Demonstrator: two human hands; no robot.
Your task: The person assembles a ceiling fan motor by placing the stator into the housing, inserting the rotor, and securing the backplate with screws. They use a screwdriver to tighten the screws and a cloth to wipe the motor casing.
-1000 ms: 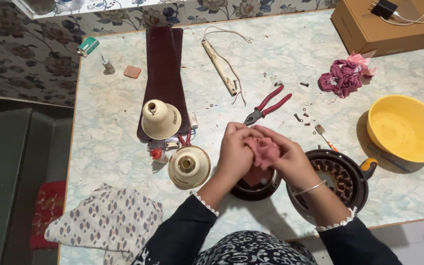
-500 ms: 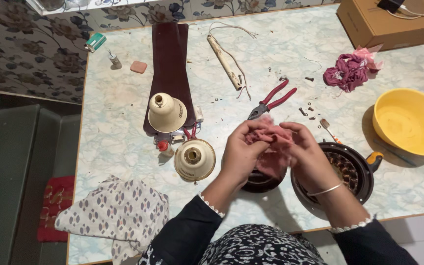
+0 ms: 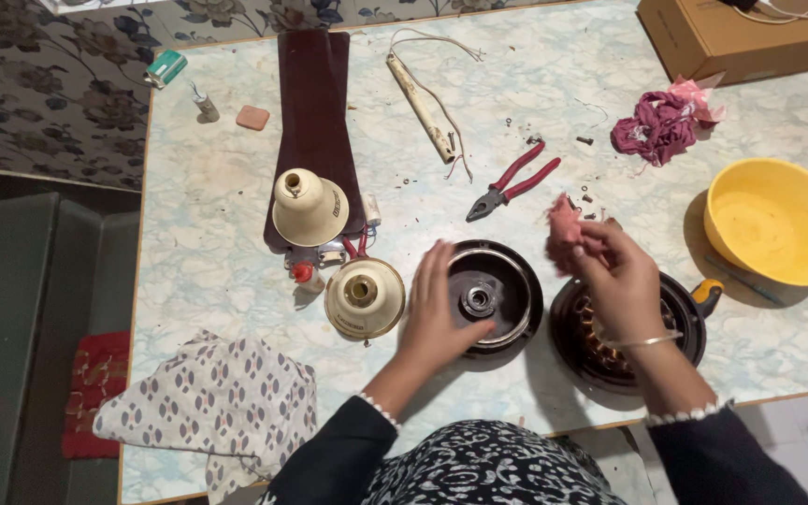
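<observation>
Left hand: my open left hand rests on the dark round motor cover.
Right hand: my right hand has its grip clenched on a pink rag.
Package: a brown cardboard box sits at the bench's far right corner.

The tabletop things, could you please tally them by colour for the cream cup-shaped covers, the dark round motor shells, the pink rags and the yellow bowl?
Cream covers: 2
Dark round shells: 2
Pink rags: 2, one in the right hand, one bunched near the box
Yellow bowl: 1
Total: 7
</observation>
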